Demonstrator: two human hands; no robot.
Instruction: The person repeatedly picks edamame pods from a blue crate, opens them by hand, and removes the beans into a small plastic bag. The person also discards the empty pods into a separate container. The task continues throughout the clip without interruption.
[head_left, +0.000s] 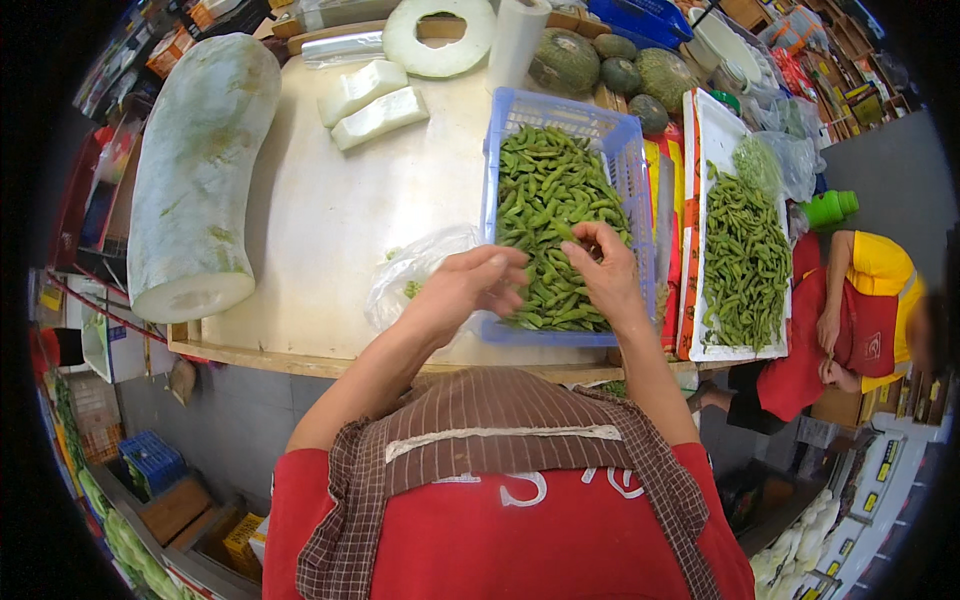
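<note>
My right hand (609, 268) pinches a green soybean pod (562, 229) between thumb and fingertips, above the blue plastic basket (641, 195). Many more soybean pods (551, 172) fill that basket. Over its near left corner, my left hand (476, 281) is blurred by motion, fingers apart, with nothing visible in it. Beneath my left wrist a clear plastic bag (394, 281) lies on the table; some small green pieces (412, 289) show in it, partly hidden by my forearm.
A large winter melon (202, 165) lies at the left, with cut melon pieces (379, 116) and a melon ring (401, 56) farther back. Pumpkins (566, 60) stand behind the basket. To the right is a white foam box (697, 330) of pods; a person (862, 322) sits beyond it.
</note>
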